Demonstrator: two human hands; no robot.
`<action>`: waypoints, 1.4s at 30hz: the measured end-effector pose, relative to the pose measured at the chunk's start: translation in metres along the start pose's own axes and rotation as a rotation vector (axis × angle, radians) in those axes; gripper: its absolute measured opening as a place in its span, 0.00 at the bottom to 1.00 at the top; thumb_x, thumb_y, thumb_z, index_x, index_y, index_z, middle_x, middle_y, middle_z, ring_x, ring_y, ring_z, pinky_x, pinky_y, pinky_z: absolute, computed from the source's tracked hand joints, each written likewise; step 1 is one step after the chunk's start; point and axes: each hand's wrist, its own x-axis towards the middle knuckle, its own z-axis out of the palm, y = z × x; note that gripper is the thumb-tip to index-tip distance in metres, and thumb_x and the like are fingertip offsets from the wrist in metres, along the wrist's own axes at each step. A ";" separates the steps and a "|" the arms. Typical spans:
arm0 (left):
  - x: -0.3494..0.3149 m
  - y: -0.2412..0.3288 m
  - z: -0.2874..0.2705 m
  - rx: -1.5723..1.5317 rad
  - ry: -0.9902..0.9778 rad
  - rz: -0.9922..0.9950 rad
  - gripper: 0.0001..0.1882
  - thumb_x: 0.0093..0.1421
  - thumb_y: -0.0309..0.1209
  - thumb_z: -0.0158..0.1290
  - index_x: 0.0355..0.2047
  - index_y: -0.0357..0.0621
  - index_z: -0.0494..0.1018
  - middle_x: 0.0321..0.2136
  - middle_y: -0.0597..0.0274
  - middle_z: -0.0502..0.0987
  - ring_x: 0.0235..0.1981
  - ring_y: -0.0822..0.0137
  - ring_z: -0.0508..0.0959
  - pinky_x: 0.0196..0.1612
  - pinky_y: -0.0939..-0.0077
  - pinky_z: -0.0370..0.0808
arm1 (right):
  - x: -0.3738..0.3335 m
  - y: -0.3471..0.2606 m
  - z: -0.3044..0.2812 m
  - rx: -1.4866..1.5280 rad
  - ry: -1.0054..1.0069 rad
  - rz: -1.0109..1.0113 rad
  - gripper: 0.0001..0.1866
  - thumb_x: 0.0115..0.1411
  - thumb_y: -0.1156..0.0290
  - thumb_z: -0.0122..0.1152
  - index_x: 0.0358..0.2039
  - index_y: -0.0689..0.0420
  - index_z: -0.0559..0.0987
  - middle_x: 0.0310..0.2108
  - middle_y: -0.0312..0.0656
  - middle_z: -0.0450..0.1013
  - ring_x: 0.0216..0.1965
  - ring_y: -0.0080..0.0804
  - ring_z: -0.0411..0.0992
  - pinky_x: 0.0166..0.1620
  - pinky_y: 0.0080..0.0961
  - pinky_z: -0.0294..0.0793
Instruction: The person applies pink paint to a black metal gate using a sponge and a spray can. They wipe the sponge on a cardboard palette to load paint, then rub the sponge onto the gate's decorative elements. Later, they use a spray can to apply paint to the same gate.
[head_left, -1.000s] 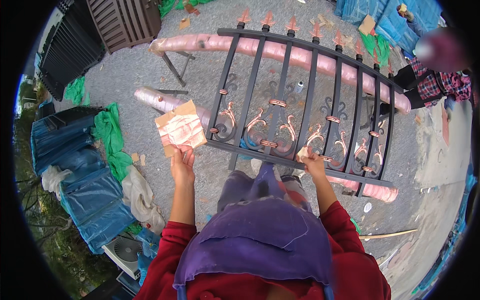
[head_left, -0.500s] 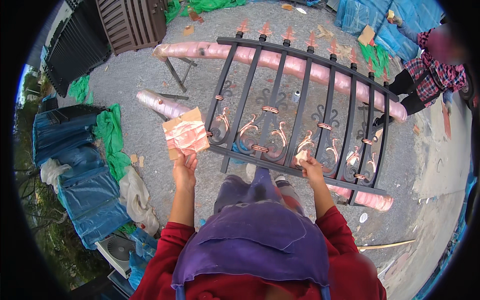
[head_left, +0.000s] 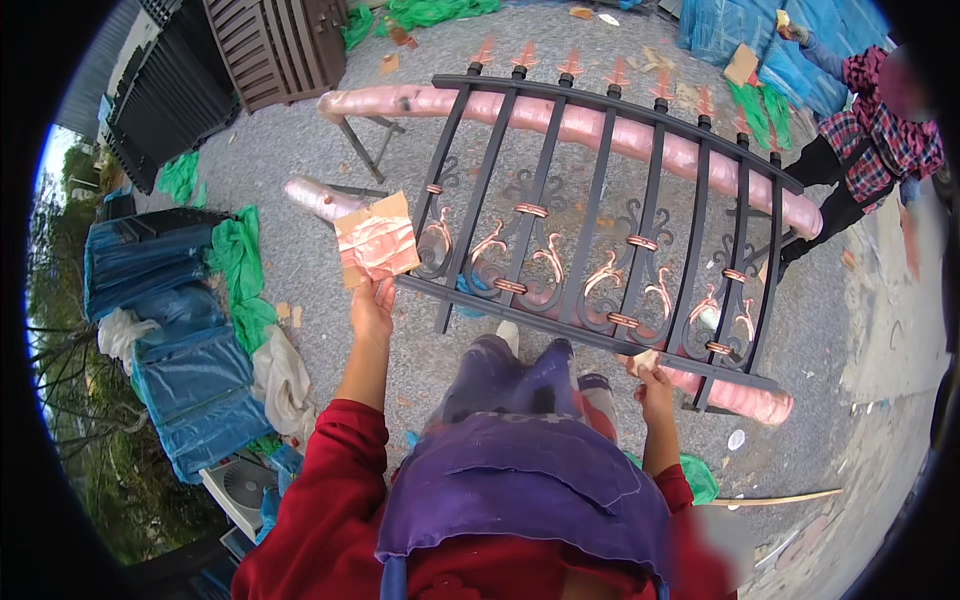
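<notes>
My left hand [head_left: 372, 312] grips the lower edge of a square piece of cardboard [head_left: 377, 243] smeared with copper-coloured paint. It is held up left of a black metal fence panel [head_left: 560, 330]. Pinched in my right hand [head_left: 655, 395] is a small pale wad [head_left: 645, 361], perhaps sponge or cloth, just off the panel's near rail. Copper colour covers the spear tips [head_left: 568, 62], the bands and several scroll leaves [head_left: 603, 272]; the bars are black. The panel lies across two pink-wrapped supports, a far one [head_left: 430, 101] and a near one [head_left: 757, 403].
Another person [head_left: 868, 130] stands at the far right, a pale piece in one hand. Blue-wrapped stacks [head_left: 195, 375], green netting [head_left: 235, 250] and white sheeting [head_left: 280, 378] lie to the left. Brown slatted panels [head_left: 275, 45] stand far left. A wooden stick [head_left: 780, 498] lies at lower right.
My right hand has drawn back from the scrollwork toward me, past the panel's near rail, still pinching the pale wad. The left hand keeps the cardboard in nearly the same place.
</notes>
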 end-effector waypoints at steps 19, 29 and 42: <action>0.164 -0.054 0.114 0.069 -0.218 -0.313 0.09 0.67 0.34 0.48 0.42 0.42 0.68 0.38 0.59 0.75 0.34 0.65 0.81 0.31 0.75 0.81 | -0.054 -0.008 0.078 -0.052 0.162 0.049 0.10 0.58 0.64 0.64 0.37 0.54 0.76 0.23 0.31 0.71 0.17 0.18 0.65 0.20 0.17 0.66; 0.201 -0.083 0.142 0.151 -0.238 -0.413 0.12 0.66 0.35 0.50 0.44 0.41 0.68 0.37 0.58 0.75 0.32 0.64 0.81 0.26 0.78 0.81 | -0.097 -0.006 0.151 -0.063 0.214 0.079 0.10 0.59 0.67 0.63 0.36 0.60 0.76 0.21 0.32 0.70 0.15 0.16 0.62 0.18 0.16 0.60; 0.235 -0.099 0.141 0.178 -0.244 -0.493 0.14 0.66 0.34 0.51 0.48 0.41 0.66 0.39 0.57 0.75 0.32 0.64 0.81 0.26 0.77 0.81 | -0.093 -0.021 0.208 -0.095 0.204 0.076 0.14 0.60 0.62 0.61 0.36 0.61 0.77 0.20 0.32 0.69 0.17 0.18 0.64 0.20 0.17 0.61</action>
